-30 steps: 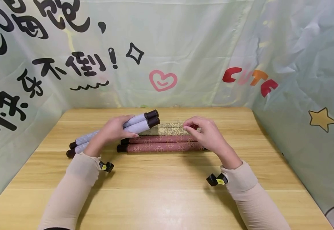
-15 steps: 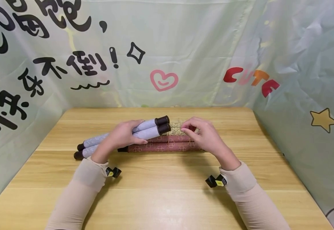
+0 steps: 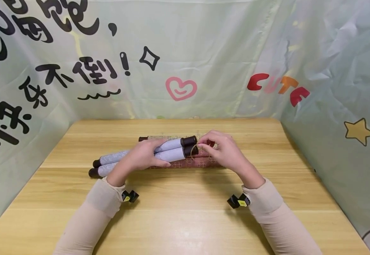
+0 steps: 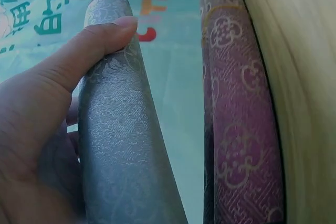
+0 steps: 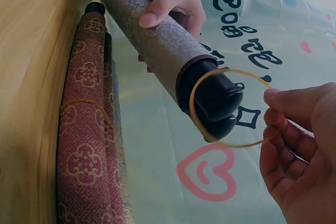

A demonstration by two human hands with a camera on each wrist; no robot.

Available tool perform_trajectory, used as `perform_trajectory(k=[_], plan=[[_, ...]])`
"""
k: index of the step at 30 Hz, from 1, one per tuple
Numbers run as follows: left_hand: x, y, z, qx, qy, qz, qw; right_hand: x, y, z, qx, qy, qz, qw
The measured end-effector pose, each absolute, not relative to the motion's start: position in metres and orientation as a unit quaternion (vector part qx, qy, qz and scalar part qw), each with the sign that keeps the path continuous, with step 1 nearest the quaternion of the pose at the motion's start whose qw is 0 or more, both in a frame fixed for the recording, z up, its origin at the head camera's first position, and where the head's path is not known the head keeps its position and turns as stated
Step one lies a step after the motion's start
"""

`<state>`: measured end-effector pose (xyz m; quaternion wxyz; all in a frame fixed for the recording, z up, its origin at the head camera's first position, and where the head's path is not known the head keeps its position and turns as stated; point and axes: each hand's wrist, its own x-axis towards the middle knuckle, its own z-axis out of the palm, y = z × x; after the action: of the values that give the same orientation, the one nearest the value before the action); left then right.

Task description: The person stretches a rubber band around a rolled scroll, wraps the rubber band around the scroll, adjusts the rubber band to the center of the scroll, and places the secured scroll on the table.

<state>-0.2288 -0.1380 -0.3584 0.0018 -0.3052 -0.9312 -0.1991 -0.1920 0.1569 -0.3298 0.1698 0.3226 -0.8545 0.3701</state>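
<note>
My left hand (image 3: 142, 156) grips a pair of pale blue-grey patterned scrolls (image 3: 172, 153) lying side by side, thumb along the near one. Their dark knobs (image 5: 212, 90) point right, and the pair is slightly tilted above the other scrolls. With thumb and fingertips, my right hand (image 3: 224, 148) pinches a thin tan rubber band (image 5: 228, 70), stretched into a loop. In the right wrist view that loop overlaps the two knobs at the scrolls' end. Below and behind lie red flower-patterned scrolls (image 3: 201, 163) with a similar band round them.
Gold-patterned scrolls (image 3: 164, 137) lie behind the red ones, partly hidden by the pale pair. The wooden table (image 3: 185, 219) ends at a printed cloth backdrop (image 3: 223, 53) at the back and sides.
My left hand has carried the pale scrolls to the right and slightly nearer, bringing their knobs up to the rubber band. The right hand has stayed almost in place.
</note>
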Motion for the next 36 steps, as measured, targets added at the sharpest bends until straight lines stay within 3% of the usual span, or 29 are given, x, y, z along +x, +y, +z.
perform_trajectory(k=[36], plan=[[-0.201,-0.124,-0.352,-0.398,-0.902,-0.167,0.003,-0.206,0.166,-0.343,0.297,-0.834,0.457,0.083]])
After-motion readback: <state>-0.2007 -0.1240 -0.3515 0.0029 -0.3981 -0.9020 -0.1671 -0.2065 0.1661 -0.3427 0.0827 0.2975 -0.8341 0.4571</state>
